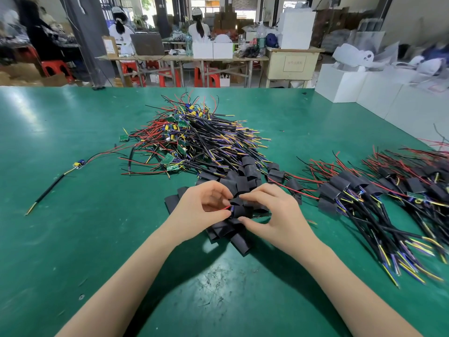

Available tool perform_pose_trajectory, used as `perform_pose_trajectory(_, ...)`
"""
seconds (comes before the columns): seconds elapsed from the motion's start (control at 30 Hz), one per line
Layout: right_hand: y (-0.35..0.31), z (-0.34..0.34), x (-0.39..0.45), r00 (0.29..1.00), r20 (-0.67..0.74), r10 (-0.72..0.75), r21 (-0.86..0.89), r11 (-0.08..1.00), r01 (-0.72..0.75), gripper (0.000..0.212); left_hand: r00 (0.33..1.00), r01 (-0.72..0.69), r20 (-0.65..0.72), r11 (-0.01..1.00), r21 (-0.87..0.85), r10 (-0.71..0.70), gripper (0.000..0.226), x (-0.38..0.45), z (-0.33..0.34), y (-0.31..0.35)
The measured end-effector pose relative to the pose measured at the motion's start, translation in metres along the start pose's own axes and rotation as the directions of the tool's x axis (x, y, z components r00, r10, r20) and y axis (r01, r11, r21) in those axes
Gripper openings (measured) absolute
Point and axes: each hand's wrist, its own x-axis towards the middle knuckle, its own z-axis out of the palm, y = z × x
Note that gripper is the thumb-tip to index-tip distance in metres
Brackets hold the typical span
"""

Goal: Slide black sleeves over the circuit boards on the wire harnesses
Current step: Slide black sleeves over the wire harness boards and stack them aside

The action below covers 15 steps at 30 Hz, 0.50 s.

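Above the heap of loose black sleeves near the front of the green surface, both hands meet on one sleeve — left hand fingers curl around red wires entering it, right hand pinches the sleeve. Bare harnesses lie piled behind; sleeved ones lie to the right.

I see the loose sleeves on the table under my hands, the bare harness pile behind them, sleeved harnesses right, one harness far left.
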Motion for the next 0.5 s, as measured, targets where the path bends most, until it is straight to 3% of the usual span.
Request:
perform_pose_trajectory(0.1,0.002,-0.003,0.0,0.998,0.03,0.047,-0.101,0.994,-0.044,0.038,1.0,0.004,0.002,1.0,0.001,-0.004,0.027,0.0,0.0,-0.001)
perform_pose_trajectory(0.23,0.001,-0.002,0.0,0.996,0.054,0.076,-0.043,0.996,-0.074,0.032,0.999,-0.004,-0.04,1.0,-0.017,0.003,0.028,0.0,0.003,0.0)
perform_pose_trajectory(0.5,-0.005,0.004,0.0,0.986,-0.106,0.13,0.074,0.99,-0.123,0.023,0.99,-0.04,-0.139,0.998,-0.046,0.033,0.029,-0.001,0.01,0.001)
